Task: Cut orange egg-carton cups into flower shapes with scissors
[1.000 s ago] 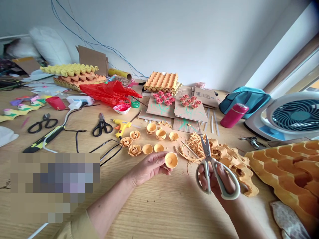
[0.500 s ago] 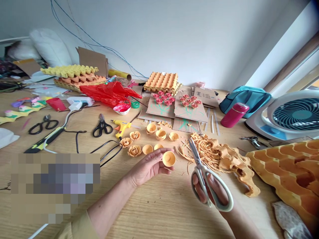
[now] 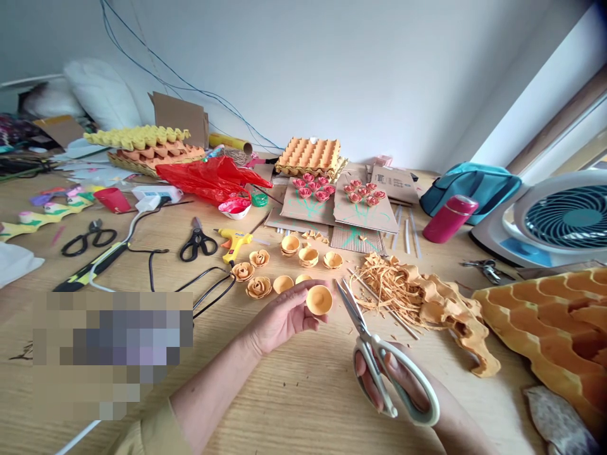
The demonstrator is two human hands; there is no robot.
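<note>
Between thumb and fingers, my left hand point(image 3: 287, 314) pinches an egg-carton cup point(image 3: 319, 300), its round mouth turned toward me. My right hand point(image 3: 384, 373) grips white-handled scissors point(image 3: 365, 332) through the loops, the blades slightly apart and pointing up-left, close to the cup but not touching it. Just beyond my left hand sit more cut cups point(image 3: 308, 256) and several carton roses point(image 3: 258, 288). Right of the blades lies a heap of carton shavings point(image 3: 386, 281), with a wavy carton offcut point(image 3: 467, 322) trailing from it.
Large egg trays point(image 3: 545, 328) lie at the right, beside a fan point(image 3: 564, 215) and a pink bottle point(image 3: 449, 218). Flower-decorated cardboard panels point(image 3: 365, 215) stand behind the cups. A yellow glue gun point(image 3: 234, 243), black scissors point(image 3: 198, 240) and cables lie to the left.
The scissors in my right hand have moved left and slightly down, their tips nearer the cup. My left hand keeps hold of the cup, almost in place. The view has shifted slightly.
</note>
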